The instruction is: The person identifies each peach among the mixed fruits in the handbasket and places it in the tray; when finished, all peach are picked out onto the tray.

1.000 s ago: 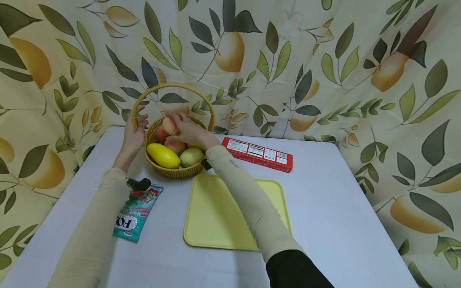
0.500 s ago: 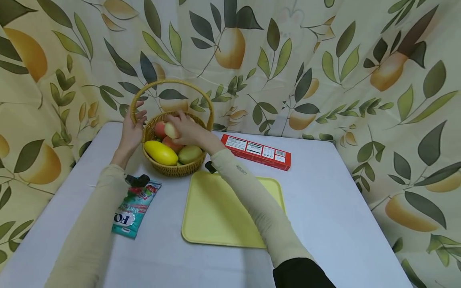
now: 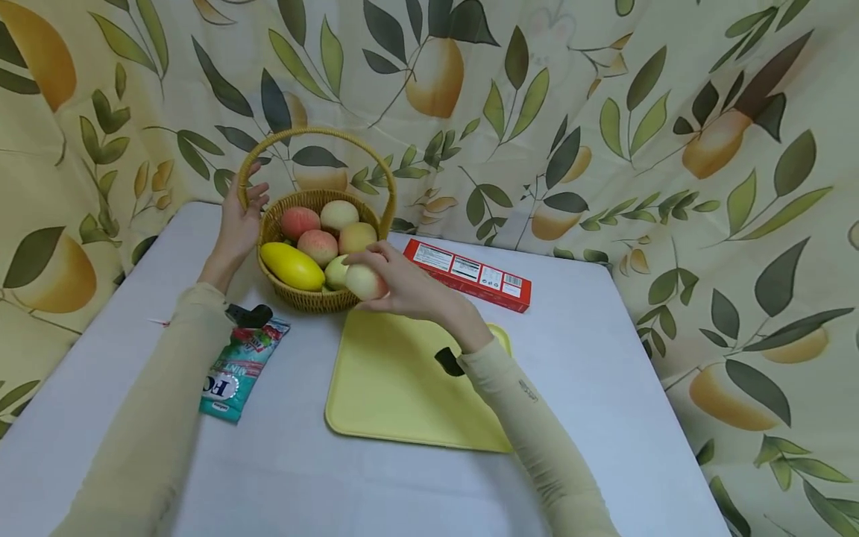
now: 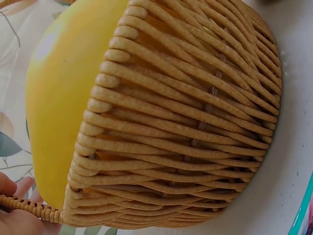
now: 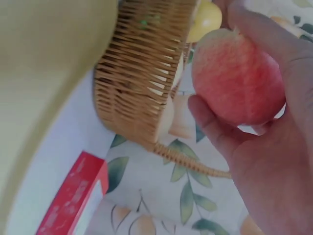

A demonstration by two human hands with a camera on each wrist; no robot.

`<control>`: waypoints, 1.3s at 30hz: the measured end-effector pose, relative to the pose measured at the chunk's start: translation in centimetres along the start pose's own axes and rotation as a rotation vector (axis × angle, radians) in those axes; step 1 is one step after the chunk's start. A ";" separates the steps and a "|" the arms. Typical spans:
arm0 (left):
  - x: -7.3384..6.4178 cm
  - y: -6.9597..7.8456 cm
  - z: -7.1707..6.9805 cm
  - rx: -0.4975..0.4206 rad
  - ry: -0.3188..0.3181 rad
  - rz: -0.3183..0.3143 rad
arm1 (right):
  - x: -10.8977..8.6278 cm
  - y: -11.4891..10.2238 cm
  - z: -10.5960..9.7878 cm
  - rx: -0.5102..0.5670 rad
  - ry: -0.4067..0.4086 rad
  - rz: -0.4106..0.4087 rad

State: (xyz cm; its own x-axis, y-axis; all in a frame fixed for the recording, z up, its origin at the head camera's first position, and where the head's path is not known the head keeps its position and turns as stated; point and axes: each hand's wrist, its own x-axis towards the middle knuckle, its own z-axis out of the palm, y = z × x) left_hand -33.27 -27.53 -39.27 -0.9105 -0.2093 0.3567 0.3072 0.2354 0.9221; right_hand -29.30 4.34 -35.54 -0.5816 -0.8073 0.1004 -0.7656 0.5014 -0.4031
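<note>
A woven basket [image 3: 310, 300] with a tall handle stands at the back left of the table, holding several peaches, pale round fruits and a long yellow fruit [image 3: 291, 267]. My left hand [image 3: 240, 224] holds the left side of its handle, which lies between thumb and fingers. Just off the basket's front right rim, my right hand [image 3: 409, 287] grips a peach [image 3: 365, 283] over the tray's back edge. That peach looks pale from the head but red and fuzzy in the right wrist view, with thumb and fingers around it. The left wrist view is filled by basket weave and the yellow fruit [image 4: 73, 98].
A yellow tray [image 3: 403, 388] lies in the middle of the table, partly under the right forearm. Behind it to the right is a red box [image 3: 470, 274]. A teal snack packet [image 3: 238, 377] lies beside the left forearm. Patterned cloth hangs behind.
My right hand has lifted a peach out of the basket and moved it right and toward me. The left hand keeps its place at the handle. The head view has tilted down slightly.
</note>
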 end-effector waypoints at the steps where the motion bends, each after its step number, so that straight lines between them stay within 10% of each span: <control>1: 0.1 0.0 0.0 -0.004 -0.001 0.000 | -0.9 -0.2 0.0 -0.003 0.002 0.013; 9: 0.0 0.2 -0.1 -0.041 0.007 -0.035 | -5.3 -0.1 1.2 -0.029 -0.024 0.095; 39: -0.6 0.4 0.1 -0.014 -0.006 -0.062 | -3.8 -0.4 6.6 -0.281 -0.057 0.031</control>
State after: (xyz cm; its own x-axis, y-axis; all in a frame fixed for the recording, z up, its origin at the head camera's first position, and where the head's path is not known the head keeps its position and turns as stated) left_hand -32.60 -27.19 -39.10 -0.9294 -0.2178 0.2981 0.2540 0.2085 0.9445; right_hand -24.96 5.14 -41.70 -0.5959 -0.8022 0.0373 -0.7983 0.5866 -0.1367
